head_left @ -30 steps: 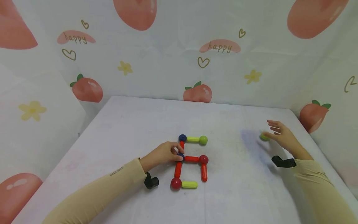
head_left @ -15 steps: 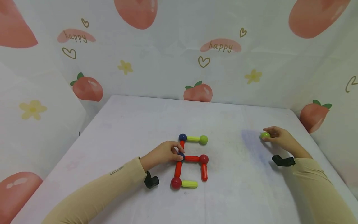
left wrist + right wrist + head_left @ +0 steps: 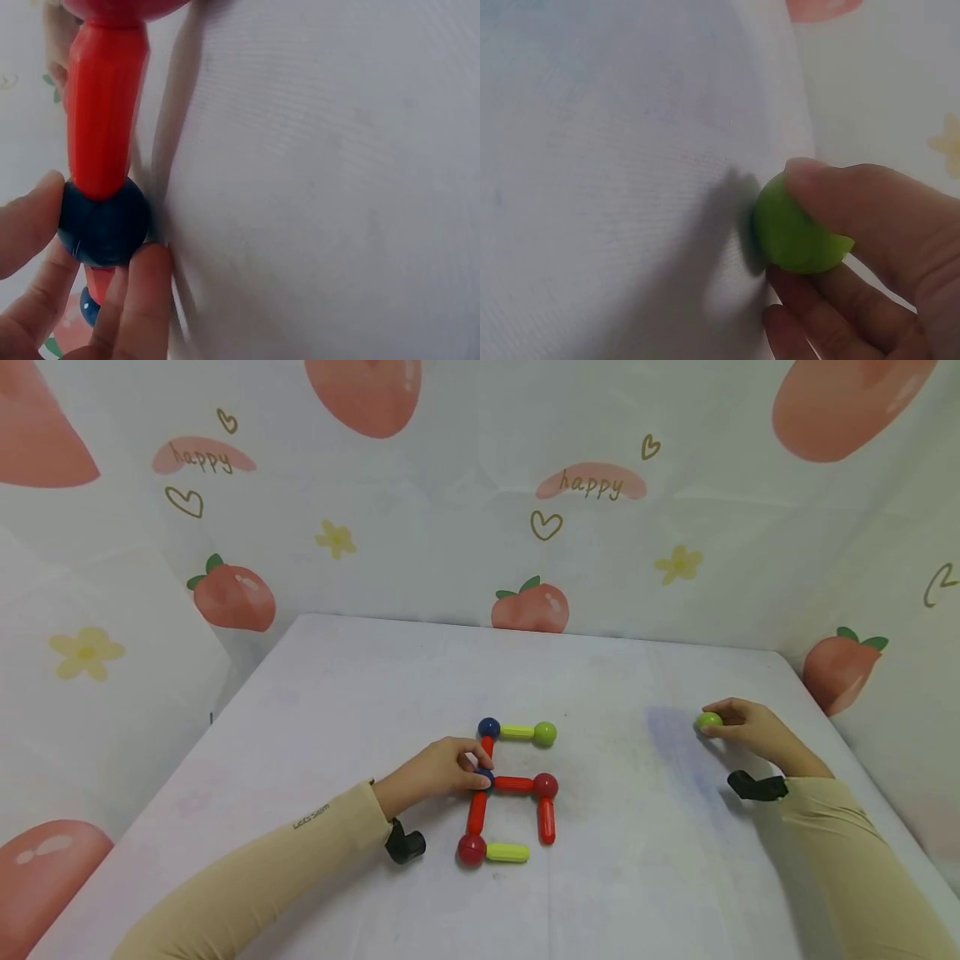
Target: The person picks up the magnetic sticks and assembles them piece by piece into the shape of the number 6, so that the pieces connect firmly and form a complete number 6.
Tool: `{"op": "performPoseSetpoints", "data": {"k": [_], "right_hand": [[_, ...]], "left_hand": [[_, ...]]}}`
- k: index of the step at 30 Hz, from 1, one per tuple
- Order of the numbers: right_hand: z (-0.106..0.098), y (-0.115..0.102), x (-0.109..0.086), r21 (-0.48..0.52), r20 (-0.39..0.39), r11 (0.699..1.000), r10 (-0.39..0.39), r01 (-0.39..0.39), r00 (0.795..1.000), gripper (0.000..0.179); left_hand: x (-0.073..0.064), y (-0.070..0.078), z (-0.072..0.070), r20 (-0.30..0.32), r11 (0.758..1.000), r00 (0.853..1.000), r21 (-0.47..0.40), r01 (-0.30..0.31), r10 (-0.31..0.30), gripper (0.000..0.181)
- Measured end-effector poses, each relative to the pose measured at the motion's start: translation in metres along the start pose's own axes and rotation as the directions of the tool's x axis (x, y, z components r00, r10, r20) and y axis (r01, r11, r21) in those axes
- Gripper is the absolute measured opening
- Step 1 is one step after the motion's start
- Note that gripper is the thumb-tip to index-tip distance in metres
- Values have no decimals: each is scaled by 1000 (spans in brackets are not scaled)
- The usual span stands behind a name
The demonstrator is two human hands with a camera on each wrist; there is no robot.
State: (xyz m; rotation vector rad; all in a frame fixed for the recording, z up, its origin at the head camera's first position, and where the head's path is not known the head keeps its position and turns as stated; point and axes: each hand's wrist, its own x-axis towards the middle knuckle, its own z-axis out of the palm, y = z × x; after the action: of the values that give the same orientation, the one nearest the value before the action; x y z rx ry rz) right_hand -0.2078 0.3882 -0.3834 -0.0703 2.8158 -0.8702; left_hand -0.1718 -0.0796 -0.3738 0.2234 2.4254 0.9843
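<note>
My left hand (image 3: 446, 767) pinches the middle blue ball (image 3: 105, 223) of a flat stick-and-ball figure on the table. Red sticks join this ball to a far blue ball (image 3: 489, 727), a near dark red ball (image 3: 472, 850) and, through a sideways red stick (image 3: 514, 785), another dark red ball (image 3: 546, 785). Out at the right, my right hand (image 3: 753, 735) grips a loose green ball (image 3: 799, 229) between thumb and fingers, close over the tabletop, its shadow falling beside it.
From the far blue ball a yellow-green stick (image 3: 517, 732) leads to a green ball (image 3: 545, 733). A second yellow-green stick (image 3: 507, 852) extends from the near red ball, and a red stick (image 3: 547, 822) points toward me. Printed cloth (image 3: 420, 543) stands behind the white table (image 3: 360, 693).
My right hand has lowered and closed its fingers round the loose green ball. The left hand stays on the middle blue ball, and the figure keeps its place.
</note>
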Motion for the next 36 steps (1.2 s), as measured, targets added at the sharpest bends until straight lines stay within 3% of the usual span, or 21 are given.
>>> {"op": "performPoseSetpoints", "data": {"k": [8, 13, 18, 21, 26, 31, 36], "right_hand": [[1, 4, 3, 9, 6, 1000, 12, -13, 1000, 61], [3, 4, 4, 2, 0, 1000, 8, -8, 1000, 60], [2, 4, 3, -9, 0, 1000, 6, -6, 1000, 60], [1, 3, 3, -20, -6, 1000, 6, -6, 1000, 59], [1, 2, 3, -13, -1, 1000, 1, -1, 1000, 60], [2, 3, 4, -17, 0, 1000, -1, 1, 1000, 60], [2, 4, 4, -16, 1, 1000, -2, 2, 1000, 60]], "left_hand": [[-6, -3, -13, 44, 999, 999, -28, -16, 17, 27], [-22, 5, -29, -26, 996, 997, -53, -78, 77, 32], [-42, 16, -34, -96, 983, 981, -66, -173, 166, 31], [-53, 18, -27, -97, 967, 967, -82, -242, 234, 26], [-63, 18, -4, -28, 947, 950, -67, -313, 312, 22], [-64, 16, 18, 54, 963, 962, 5, -270, 269, 22], [-62, 14, 30, 112, 973, 970, 63, -223, 215, 20]]}}
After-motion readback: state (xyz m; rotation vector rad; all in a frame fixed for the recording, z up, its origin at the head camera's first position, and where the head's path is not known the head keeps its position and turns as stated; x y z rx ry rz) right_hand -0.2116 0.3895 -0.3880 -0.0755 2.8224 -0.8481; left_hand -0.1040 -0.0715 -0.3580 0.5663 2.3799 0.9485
